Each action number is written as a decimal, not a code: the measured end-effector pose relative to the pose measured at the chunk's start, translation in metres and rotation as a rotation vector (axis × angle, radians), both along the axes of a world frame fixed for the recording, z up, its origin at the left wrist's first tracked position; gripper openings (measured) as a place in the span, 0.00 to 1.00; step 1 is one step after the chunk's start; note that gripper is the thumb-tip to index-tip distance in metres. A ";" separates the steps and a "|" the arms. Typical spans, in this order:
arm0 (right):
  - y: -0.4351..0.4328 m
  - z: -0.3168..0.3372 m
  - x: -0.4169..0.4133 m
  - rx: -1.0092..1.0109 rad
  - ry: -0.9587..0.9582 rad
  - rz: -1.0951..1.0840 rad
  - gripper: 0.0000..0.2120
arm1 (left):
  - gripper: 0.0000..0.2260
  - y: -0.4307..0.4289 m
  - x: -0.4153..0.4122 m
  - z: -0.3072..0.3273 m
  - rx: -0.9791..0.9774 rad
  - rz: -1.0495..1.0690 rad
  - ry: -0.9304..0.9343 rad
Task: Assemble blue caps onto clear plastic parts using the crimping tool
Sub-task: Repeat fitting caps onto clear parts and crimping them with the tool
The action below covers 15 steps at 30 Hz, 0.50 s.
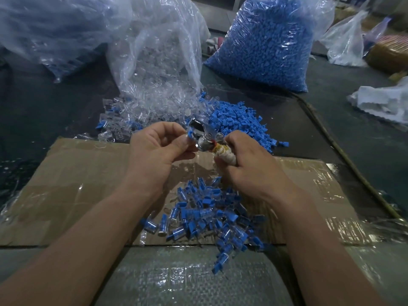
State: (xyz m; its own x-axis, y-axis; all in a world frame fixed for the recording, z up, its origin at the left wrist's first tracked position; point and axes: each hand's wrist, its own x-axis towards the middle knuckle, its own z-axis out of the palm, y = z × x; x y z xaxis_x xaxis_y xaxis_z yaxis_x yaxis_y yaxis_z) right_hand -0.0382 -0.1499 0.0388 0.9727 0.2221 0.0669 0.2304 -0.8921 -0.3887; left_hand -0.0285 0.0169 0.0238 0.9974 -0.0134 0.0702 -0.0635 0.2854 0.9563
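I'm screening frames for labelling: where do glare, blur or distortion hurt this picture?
Head view: dim light; glare streaks on the cardboard and the clear bag; wide-angle stretch bows the frame edges; the crimping tool in the right hand and the clear part the left hand pinches look soft.

The crimping tool in the right grip has a shiny metal head and a handle wrapped in matt tape. The left grip pinches a glossy plastic part. Below both, matt cardboard carries shiny tape patches; beyond, crinkled glossy film bags.
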 end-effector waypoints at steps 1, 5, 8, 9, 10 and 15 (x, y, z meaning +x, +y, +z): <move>0.000 0.000 0.000 -0.014 -0.003 0.004 0.09 | 0.04 0.000 0.000 0.000 0.016 0.001 -0.004; 0.002 -0.001 0.002 -0.053 -0.029 0.014 0.08 | 0.07 -0.001 -0.001 0.001 0.078 0.021 -0.036; 0.004 -0.003 0.004 -0.060 -0.046 0.008 0.08 | 0.07 -0.002 -0.002 0.002 0.107 0.043 -0.049; 0.004 -0.003 0.005 -0.060 -0.053 0.005 0.08 | 0.07 -0.003 -0.003 0.003 0.115 0.053 -0.052; 0.005 -0.003 0.005 -0.057 -0.060 0.003 0.08 | 0.07 -0.003 -0.003 0.003 0.127 0.062 -0.055; 0.006 -0.004 0.005 -0.026 -0.073 0.004 0.06 | 0.06 -0.003 -0.006 0.006 0.174 0.081 -0.059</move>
